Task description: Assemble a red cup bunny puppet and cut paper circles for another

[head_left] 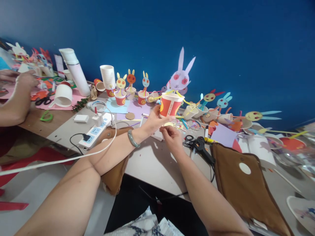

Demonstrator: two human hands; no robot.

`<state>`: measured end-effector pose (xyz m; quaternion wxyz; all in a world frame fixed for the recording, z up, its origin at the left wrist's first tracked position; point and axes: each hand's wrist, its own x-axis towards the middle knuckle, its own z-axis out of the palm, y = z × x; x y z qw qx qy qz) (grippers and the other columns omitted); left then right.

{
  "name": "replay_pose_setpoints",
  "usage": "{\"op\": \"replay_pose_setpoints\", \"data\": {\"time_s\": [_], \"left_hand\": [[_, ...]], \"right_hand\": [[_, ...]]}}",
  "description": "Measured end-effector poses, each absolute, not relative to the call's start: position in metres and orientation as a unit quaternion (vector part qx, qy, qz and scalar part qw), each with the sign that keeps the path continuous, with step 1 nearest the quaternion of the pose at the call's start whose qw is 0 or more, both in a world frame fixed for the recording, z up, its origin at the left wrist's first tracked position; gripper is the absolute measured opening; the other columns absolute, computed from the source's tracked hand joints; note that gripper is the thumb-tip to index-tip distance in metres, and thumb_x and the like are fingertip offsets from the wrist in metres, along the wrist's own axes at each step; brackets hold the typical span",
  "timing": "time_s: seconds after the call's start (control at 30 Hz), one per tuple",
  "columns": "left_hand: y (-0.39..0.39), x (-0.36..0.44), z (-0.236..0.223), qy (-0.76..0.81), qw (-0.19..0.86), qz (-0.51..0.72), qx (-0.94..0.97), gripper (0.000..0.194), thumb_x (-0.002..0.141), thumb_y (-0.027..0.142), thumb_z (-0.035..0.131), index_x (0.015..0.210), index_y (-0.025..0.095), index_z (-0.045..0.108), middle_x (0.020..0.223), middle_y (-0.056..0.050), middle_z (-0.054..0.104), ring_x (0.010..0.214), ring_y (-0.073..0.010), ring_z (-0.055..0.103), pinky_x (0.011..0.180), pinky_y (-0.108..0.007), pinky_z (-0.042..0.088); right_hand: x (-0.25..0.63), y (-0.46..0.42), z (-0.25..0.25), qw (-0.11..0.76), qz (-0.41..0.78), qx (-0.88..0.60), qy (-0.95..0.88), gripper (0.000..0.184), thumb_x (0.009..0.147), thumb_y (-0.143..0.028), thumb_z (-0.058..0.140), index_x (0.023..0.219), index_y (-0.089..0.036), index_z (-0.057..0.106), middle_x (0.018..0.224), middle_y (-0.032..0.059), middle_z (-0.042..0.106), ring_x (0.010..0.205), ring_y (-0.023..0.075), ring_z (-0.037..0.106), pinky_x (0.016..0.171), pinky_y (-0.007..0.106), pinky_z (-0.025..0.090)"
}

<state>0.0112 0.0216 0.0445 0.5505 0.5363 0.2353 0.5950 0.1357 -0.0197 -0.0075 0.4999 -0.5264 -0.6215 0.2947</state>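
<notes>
My left hand (157,120) grips a red and white paper cup (169,105) from its left side and underside, holding it above the table. Out of the cup's top rises a lilac paper rabbit head (179,79) with pink eyes and long ears, and yellow paper strips stick out at the sides. Just below the cup is my right hand (171,137), its thumb and fingers pinched together. Whether anything small is between them I cannot make out. A black hot glue gun (202,149) lies on the table to the right of this hand, beside black-handled scissors (189,139).
Several small paper-cup rabbits (120,98) stand along the blue wall. At left are a power strip (97,130) with a white cable crossing my left arm, stacked cups (107,77), a white bottle (75,72) and another person's arm (13,105). A brown pouch (242,183) lies right.
</notes>
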Motion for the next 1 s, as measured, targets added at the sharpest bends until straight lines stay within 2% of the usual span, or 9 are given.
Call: {"op": "replay_pose_setpoints", "data": {"time_s": [0.1, 0.3, 0.47, 0.63, 0.83, 1.0], "left_hand": [[0.0216, 0.0111, 0.0437, 0.243, 0.547, 0.598, 0.533, 0.066, 0.067, 0.048, 0.091, 0.121, 0.023, 0.062, 0.099, -0.005, 0.071, 0.094, -0.0206, 0.067, 0.093, -0.038, 0.053], [0.0198, 0.0113, 0.0428, 0.229, 0.560, 0.586, 0.540, 0.059, 0.067, 0.049, 0.091, 0.111, 0.021, 0.063, 0.103, -0.006, 0.069, 0.096, -0.0201, 0.066, 0.090, -0.036, 0.053], [0.0218, 0.0108, 0.0420, 0.253, 0.560, 0.591, 0.523, 0.063, 0.063, 0.048, 0.094, 0.110, 0.020, 0.062, 0.105, -0.007, 0.070, 0.098, -0.0205, 0.066, 0.091, -0.035, 0.053], [0.0201, 0.0115, 0.0425, 0.236, 0.568, 0.574, 0.540, 0.062, 0.065, 0.051, 0.093, 0.110, 0.020, 0.064, 0.106, -0.008, 0.071, 0.096, -0.0203, 0.066, 0.089, -0.035, 0.054], [0.0219, 0.0105, 0.0421, 0.251, 0.560, 0.590, 0.525, 0.060, 0.066, 0.046, 0.093, 0.111, 0.021, 0.062, 0.106, -0.006, 0.071, 0.099, -0.0206, 0.066, 0.092, -0.035, 0.053], [0.0176, 0.0115, 0.0437, 0.228, 0.569, 0.573, 0.543, 0.065, 0.068, 0.048, 0.092, 0.120, 0.022, 0.063, 0.108, -0.008, 0.071, 0.099, -0.0216, 0.066, 0.091, -0.036, 0.054]], "right_hand": [[0.1351, -0.0201, -0.0075, 0.455, 0.325, -0.532, -0.636, 0.031, 0.081, -0.049, 0.064, 0.066, -0.021, 0.060, 0.054, -0.0027, 0.051, 0.050, 0.0124, 0.042, 0.052, 0.028, 0.032], [0.1364, -0.0203, -0.0070, 0.510, 0.277, -0.525, -0.622, 0.031, 0.085, -0.049, 0.063, 0.072, -0.021, 0.063, 0.057, -0.0029, 0.051, 0.053, 0.0121, 0.041, 0.054, 0.028, 0.032], [0.1369, -0.0183, -0.0097, 0.462, 0.328, -0.531, -0.630, 0.034, 0.081, -0.052, 0.066, 0.066, -0.022, 0.061, 0.052, -0.0028, 0.050, 0.051, 0.0129, 0.042, 0.051, 0.028, 0.032], [0.1379, -0.0182, -0.0085, 0.516, 0.281, -0.526, -0.615, 0.034, 0.084, -0.053, 0.064, 0.070, -0.022, 0.062, 0.052, -0.0043, 0.046, 0.050, 0.0122, 0.039, 0.053, 0.028, 0.031], [0.1366, -0.0192, -0.0061, 0.457, 0.331, -0.528, -0.635, 0.035, 0.080, -0.050, 0.067, 0.061, -0.022, 0.056, 0.051, -0.0031, 0.050, 0.049, 0.0122, 0.042, 0.051, 0.028, 0.032], [0.1371, -0.0190, -0.0042, 0.510, 0.298, -0.525, -0.613, 0.033, 0.082, -0.052, 0.062, 0.070, -0.021, 0.063, 0.050, -0.0047, 0.046, 0.048, 0.0119, 0.039, 0.051, 0.028, 0.031]]}}
